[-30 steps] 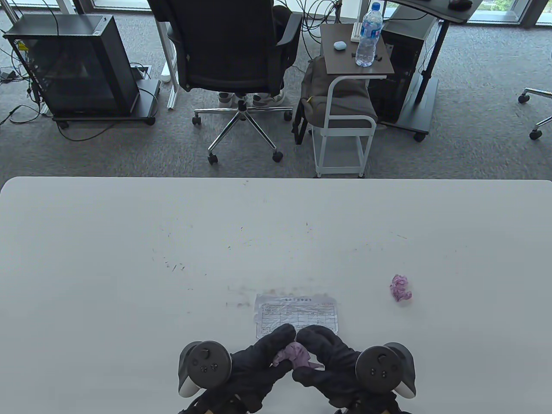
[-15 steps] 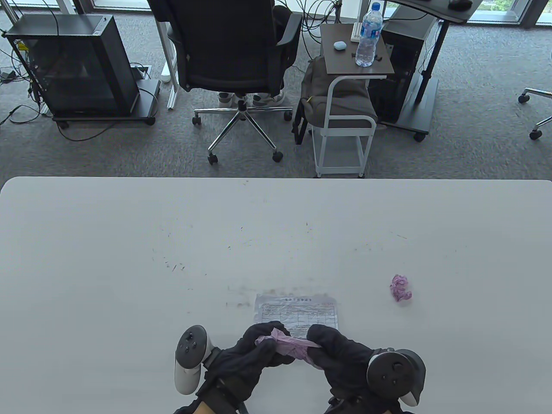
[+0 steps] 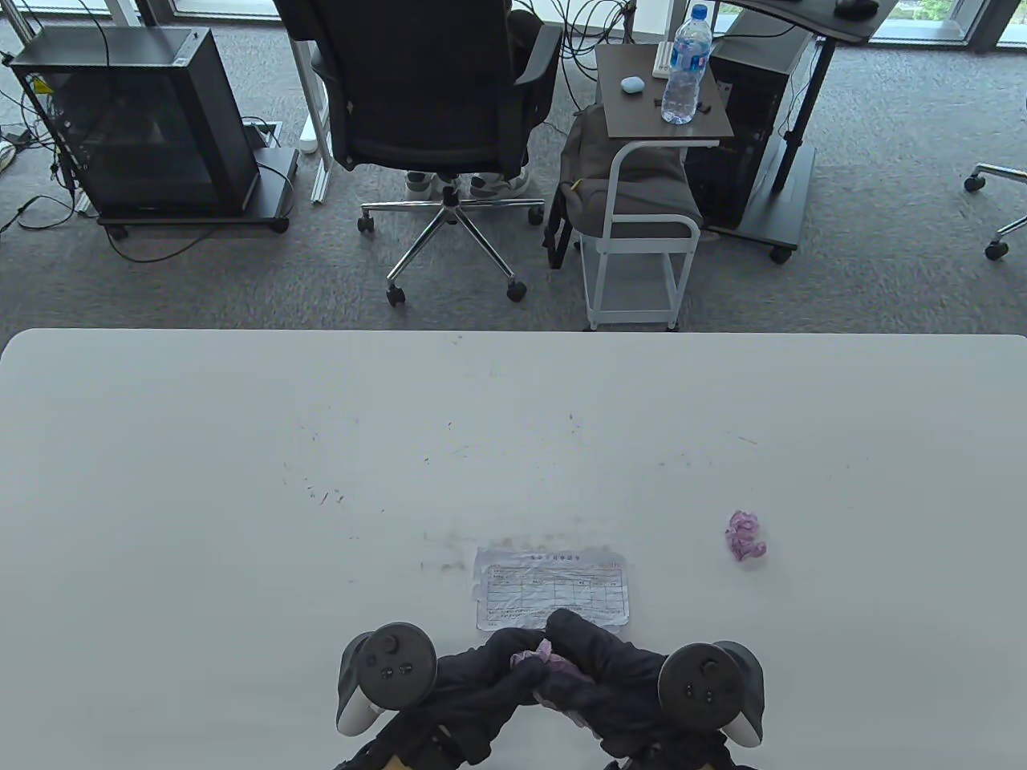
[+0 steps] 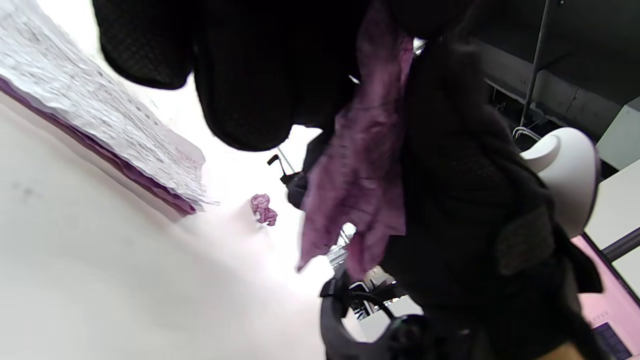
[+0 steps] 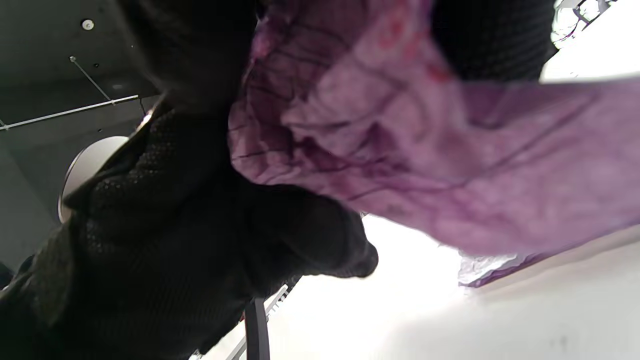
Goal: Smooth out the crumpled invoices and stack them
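Both hands at bottom middle: left hand (image 3: 481,682) and right hand (image 3: 598,670) fingers pinch purple invoice (image 3: 533,658). Flat invoice (image 3: 554,581) just above. Purple ball (image 3: 746,537) at right on tabletop (image 3: 241,481).

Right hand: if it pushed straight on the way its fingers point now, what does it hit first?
The right hand, gripping the pink invoice, points away and slightly left. First thing met would likely be the flattened invoice just beyond its fingertips; height above the table is unclear.
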